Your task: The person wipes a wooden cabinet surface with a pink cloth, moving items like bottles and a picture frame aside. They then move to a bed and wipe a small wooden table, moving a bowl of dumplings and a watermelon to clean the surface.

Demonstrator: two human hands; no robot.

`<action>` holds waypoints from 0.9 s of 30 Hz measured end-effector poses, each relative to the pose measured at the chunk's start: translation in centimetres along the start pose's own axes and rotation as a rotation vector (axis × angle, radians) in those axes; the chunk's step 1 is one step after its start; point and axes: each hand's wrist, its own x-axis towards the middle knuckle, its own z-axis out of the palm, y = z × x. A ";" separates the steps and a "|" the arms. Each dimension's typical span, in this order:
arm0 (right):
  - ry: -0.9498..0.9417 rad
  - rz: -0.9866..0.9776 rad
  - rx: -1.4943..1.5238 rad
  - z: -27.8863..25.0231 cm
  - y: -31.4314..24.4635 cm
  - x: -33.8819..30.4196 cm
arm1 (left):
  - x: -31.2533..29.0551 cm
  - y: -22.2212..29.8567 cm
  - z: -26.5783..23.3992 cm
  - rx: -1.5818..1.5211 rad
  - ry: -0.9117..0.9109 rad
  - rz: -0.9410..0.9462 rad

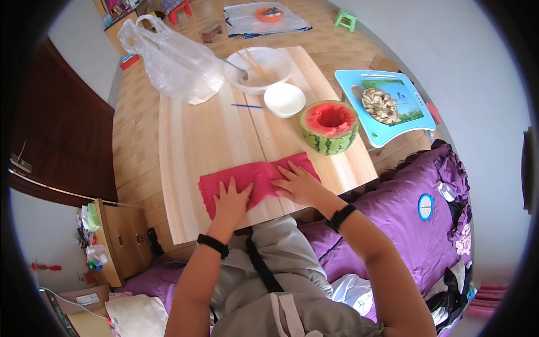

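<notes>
A crimson cloth (261, 175) lies spread along the near edge of the wooden table (210, 132). My left hand (230, 202) presses flat on its left part, fingers spread. On its right part rests my right hand (300, 185), also open with the fingers apart. Between the two hands the cloth is rumpled. Just beyond my right hand stands a hollowed half watermelon (330, 135), its red flesh scooped out in the middle.
Farther back are a white bowl (284, 101), a large translucent basin (269, 59) with chopsticks and a spoon, a blue pen (247, 105) and a clear plastic bag (179, 64). A blue folding table (393, 126) stands to the right, beside a purple-covered bed (387, 208).
</notes>
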 end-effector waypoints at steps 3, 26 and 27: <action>0.142 -0.097 0.038 -2.2 1.2 0.3 | 2.8 -0.5 -0.7 -0.032 -0.007 -0.106; 0.325 0.809 -0.570 -12.5 34.8 -11.1 | 3.5 -0.7 -0.3 0.134 0.009 -0.092; 0.299 0.792 -0.573 -12.6 35.0 -11.0 | 3.4 -0.6 -0.2 0.139 0.016 -0.093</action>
